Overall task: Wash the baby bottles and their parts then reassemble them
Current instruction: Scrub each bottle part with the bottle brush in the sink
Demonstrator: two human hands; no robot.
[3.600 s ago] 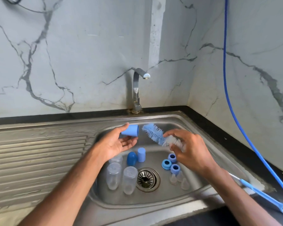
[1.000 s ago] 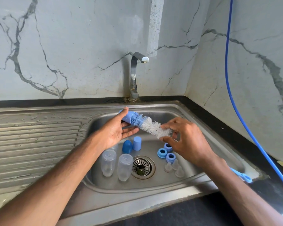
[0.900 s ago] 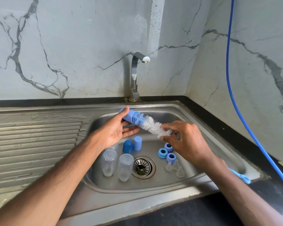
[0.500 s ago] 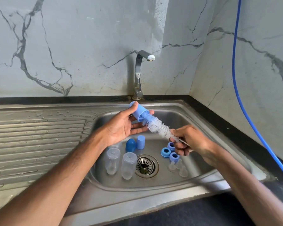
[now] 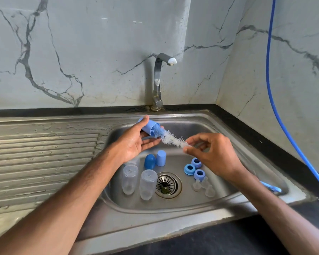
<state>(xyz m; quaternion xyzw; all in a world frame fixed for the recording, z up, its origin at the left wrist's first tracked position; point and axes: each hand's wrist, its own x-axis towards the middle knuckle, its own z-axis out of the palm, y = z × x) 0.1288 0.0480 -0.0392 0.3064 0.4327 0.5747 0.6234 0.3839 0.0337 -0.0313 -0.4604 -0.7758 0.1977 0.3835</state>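
A: State of the sink (image 5: pixel 228 126)?
B: Both hands are over the basin, in front of the tap (image 5: pixel 157 80). No water running that I can see. The draining board (image 5: pixel 44 153) lies off the left forearm, wet.
A: Hands?
B: The left hand (image 5: pixel 134 144) grips a light-blue cap (image 5: pixel 150 127), thumb on top, fingers under, mouth turned toward the other hand. The right hand (image 5: pixel 215 155) pinches the bottle brush (image 5: pixel 170 138) by its stem just behind the bristles, thumb and forefinger. The bristle tip is inside the cap. Pinching that close to the head likely gives control in a small bore. The handle end (image 5: pixel 271 187) sticks out past the right wrist.
A: Other parts?
B: All on the basin floor. Below the left hand are two clear bottles (image 5: pixel 130 178) that look inverted, probably to drain. A third is half hidden behind them. Two more caps (image 5: pixel 161 158) stand between the hands. Below the right hand are three blue rings (image 5: pixel 189 169), then three clear teats (image 5: pixel 204 184) nearer the person. Parts are grouped by type, so I judge this the scrub stage, with nothing reassembled yet.
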